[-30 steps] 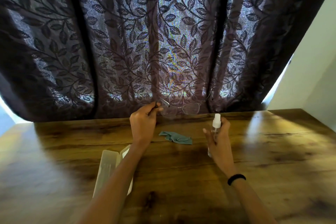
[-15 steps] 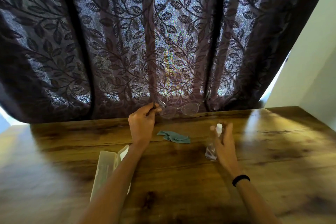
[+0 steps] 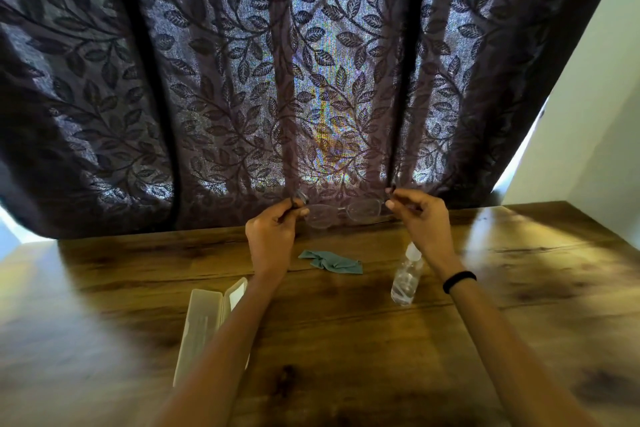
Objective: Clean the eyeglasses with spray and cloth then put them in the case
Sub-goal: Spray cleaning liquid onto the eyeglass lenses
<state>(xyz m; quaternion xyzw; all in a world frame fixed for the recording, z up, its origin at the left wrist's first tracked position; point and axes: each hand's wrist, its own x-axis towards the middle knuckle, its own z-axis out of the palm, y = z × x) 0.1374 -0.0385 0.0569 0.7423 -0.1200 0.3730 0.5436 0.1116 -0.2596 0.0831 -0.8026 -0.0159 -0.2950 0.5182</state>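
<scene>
**Eyeglasses held up at both ends, cloth not yet picked up**

The eyeglasses [image 3: 343, 213] hang in the air above the far edge of the surface [image 3: 346, 340], lenses side by side and roughly level, seen against the foot of the curtain [image 3: 242, 80]. The left hand [image 3: 272, 236] pinches the frame at its left end, fingers [image 3: 294, 211] curled together on it. The right hand [image 3: 420, 218] does the same at the right end, its fingers [image 3: 398, 202] closed on what looks like the temple or hinge. The frame is thin and clear, so the exact contact is hard to make out. The lenses span the gap between the two hands, with nothing touching the glass itself.

Below them, well apart from either hand, the teal cleaning cloth [image 3: 330, 262] lies crumpled on the wood. The small clear spray bottle [image 3: 406, 279] stands just to its right, under the right forearm, with no hand on it. The pale eyeglass case [image 3: 202, 319] lies open nearer the person on the left, partly hidden by the left forearm.

My reading is that this is the stage between spraying and wiping. Whether the lenses are wet cannot be told. The next move would need one hand to let go and reach down for the cloth while the other keeps the frame steady by its end
</scene>
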